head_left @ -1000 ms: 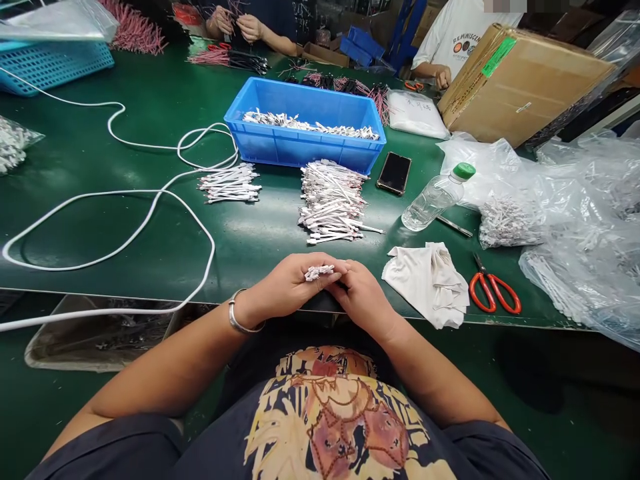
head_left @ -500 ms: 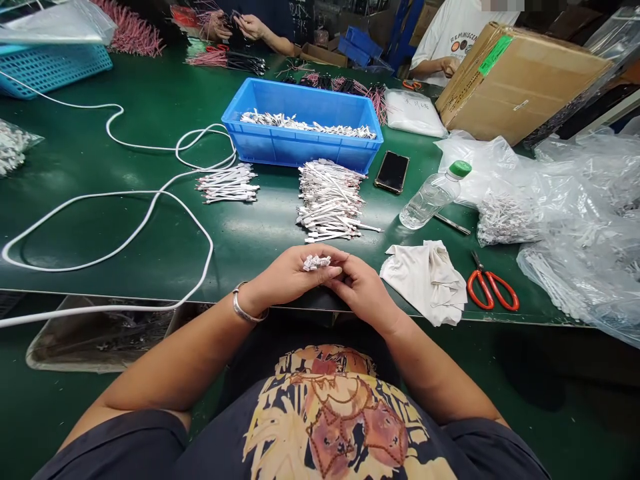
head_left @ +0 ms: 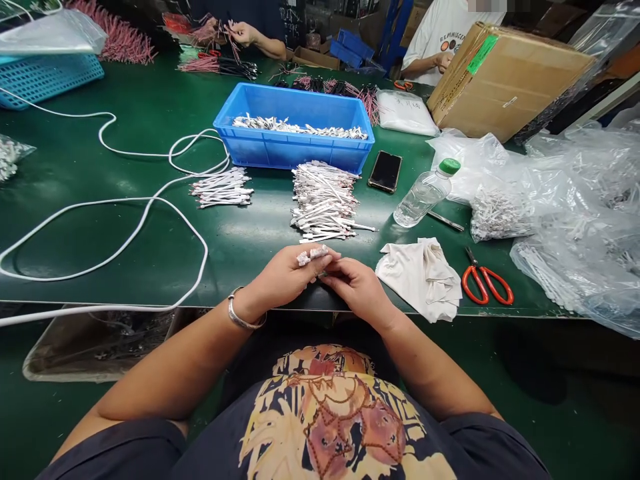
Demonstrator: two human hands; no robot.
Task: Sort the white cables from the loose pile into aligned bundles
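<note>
My left hand (head_left: 287, 277) is closed round a small bundle of white connector pieces (head_left: 313, 255), whose ends stick out above the fingers. My right hand (head_left: 361, 288) meets it at the fingertips, pinched on something too small to make out. Just beyond my hands lies a large pile of short white cables (head_left: 325, 200), with a smaller pile of white cables (head_left: 223, 187) to its left. Behind them stands a blue bin (head_left: 295, 150) holding many white pieces.
A bottle (head_left: 423, 197), a phone (head_left: 385, 171), a white cloth (head_left: 420, 277) and red-handled scissors (head_left: 487, 283) lie to the right, before plastic bags (head_left: 565, 220) and a cardboard box (head_left: 510, 80). A long white cord (head_left: 205, 253) loops at left. Two people sit across the table.
The white pieces in my left hand have spread into two clusters and tilted. The whole view has shifted slightly. Across the table, a person's hands have moved among the pink wires.
</note>
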